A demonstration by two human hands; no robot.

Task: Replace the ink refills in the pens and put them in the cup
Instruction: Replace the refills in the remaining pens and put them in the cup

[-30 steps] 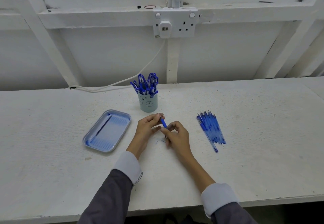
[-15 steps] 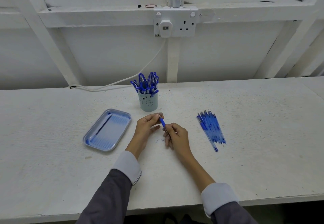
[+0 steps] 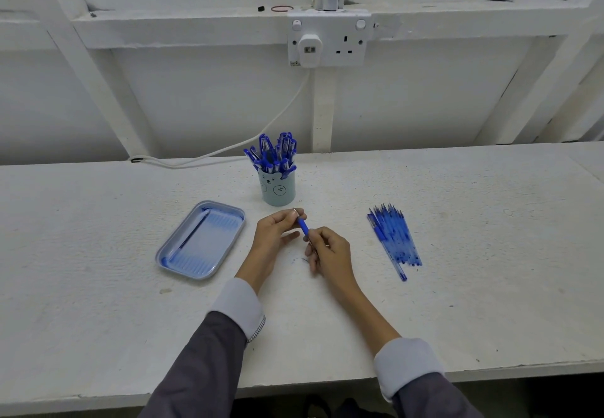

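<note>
One white surface [image 3: 490, 286] carries everything: a blue tray [image 3: 165, 259] at left (a thin dark stick lies in it), a fan of refills [image 3: 394, 237] at right, and a cup [image 3: 277, 190] at the back, crowded with pens [image 3: 273, 154]. Much looks done, but more remains. Just in front of the cup, the left hand [image 3: 273, 231] pinches the far end of one pen [image 3: 303, 226] and the right hand [image 3: 330, 251] grips its barrel.

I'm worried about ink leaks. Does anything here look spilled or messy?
Yes: small blue specks mark the table between the left hand and right hand, below the pen they hold; they look like ink drips. The refills at the right show dark blotches. The cup stands upright, nothing tipped.
</note>
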